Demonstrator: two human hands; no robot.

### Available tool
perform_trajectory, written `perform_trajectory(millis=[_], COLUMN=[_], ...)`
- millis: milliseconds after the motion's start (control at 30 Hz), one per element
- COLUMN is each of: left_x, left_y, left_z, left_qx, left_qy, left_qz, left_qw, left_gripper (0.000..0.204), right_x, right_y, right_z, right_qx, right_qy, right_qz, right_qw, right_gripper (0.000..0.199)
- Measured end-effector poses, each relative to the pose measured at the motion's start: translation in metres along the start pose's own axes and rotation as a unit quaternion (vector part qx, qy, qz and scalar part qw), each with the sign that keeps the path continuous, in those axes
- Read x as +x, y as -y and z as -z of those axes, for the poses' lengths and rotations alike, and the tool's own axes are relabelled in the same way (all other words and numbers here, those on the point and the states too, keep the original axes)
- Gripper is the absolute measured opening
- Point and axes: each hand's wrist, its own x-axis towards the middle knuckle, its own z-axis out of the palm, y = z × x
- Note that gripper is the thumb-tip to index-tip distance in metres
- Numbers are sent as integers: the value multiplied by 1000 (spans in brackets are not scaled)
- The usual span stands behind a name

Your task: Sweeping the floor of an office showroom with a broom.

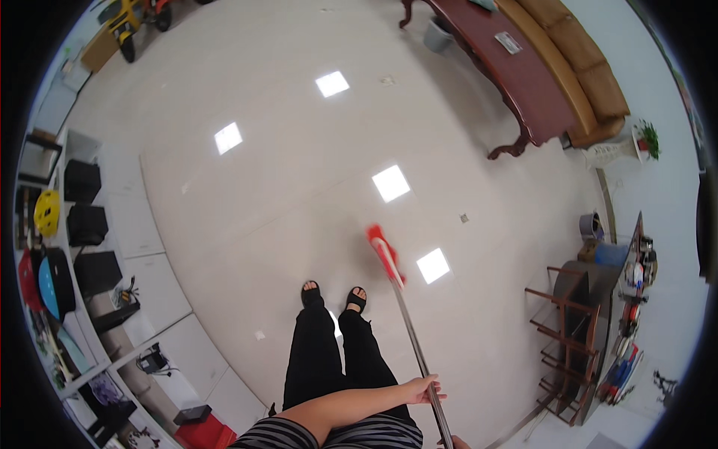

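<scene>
A mop with a long metal pole point(413, 333) slants up and left across the floor from the lower edge. Its red head point(385, 256), crossed by a pale bar and slightly blurred, rests on the tiles ahead of my right foot. My left hand point(425, 391) reaches across my body with its fingers wrapped round the pole. Lower down, at the picture's bottom edge, my right hand point(456, 443) is on the pole's upper end; only part of it shows, and it looks closed there.
Glossy pale floor tiles point(269, 217) reflect square lights. A dark red carved table point(523, 82), a brown sofa point(591, 67) and a grey bin point(437, 35) stand far right. Wooden stools point(565, 337) are piled at right. White shelves point(161, 284) line the left. Yellow wheeled vehicle point(123, 22) far left.
</scene>
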Motion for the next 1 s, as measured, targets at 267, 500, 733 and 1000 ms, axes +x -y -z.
perform_trajectory(millis=[267,500,733,1000], left_x=[76,-95,-173,-185], left_y=[-61,-271,-329,-181], left_z=[25,7,-59,-53], left_qx=[250,268,316,272], left_qy=[-30,-204,-241,-65], left_qz=[-138,-273,-417,-138], left_qw=[958,901,818,950], left_gripper=[17,21,11,35], right_x=[146,113,109,0], right_y=[74,261,292,201], right_z=[-45,-194,-211,-193], right_qx=[490,509,585,429], right_qy=[163,291,386,139], right_qz=[-67,-60,-18,-56], right_qw=[854,808,713,891], right_gripper=[27,20,6,6])
